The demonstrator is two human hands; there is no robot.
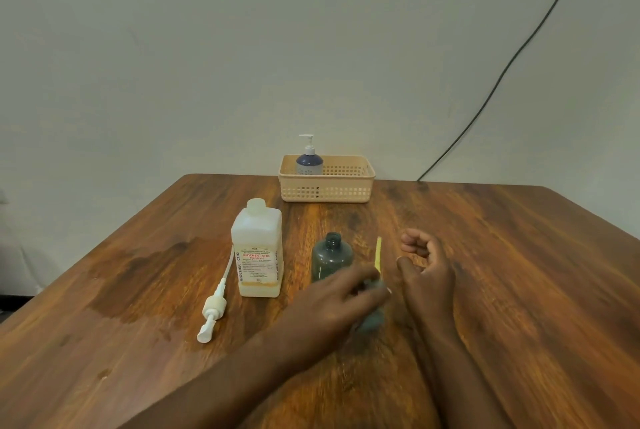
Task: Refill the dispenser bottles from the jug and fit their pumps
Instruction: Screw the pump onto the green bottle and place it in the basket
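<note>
A dark grey dispenser bottle (pixel 331 257) stands upright with its neck uncovered, just right of the white plastic jug (pixel 258 248), which has its cap on. My left hand (pixel 341 300) reaches in front of the bottle and grips a blurred grey-blue pump (pixel 373 312). The pump's yellow tube (pixel 378 252) points up beside the bottle. My right hand (pixel 427 271) hovers to the right of the tube, fingers loosely curled and holding nothing. A white pump (pixel 213 307) with a long tube lies on the table left of the jug.
A beige slotted basket (pixel 346 191) at the table's far edge holds a blue bottle (pixel 309 162) with a white pump fitted. A black cable (pixel 502 72) runs down the wall behind. A darker patch marks the wooden table (pixel 519 290) at the left.
</note>
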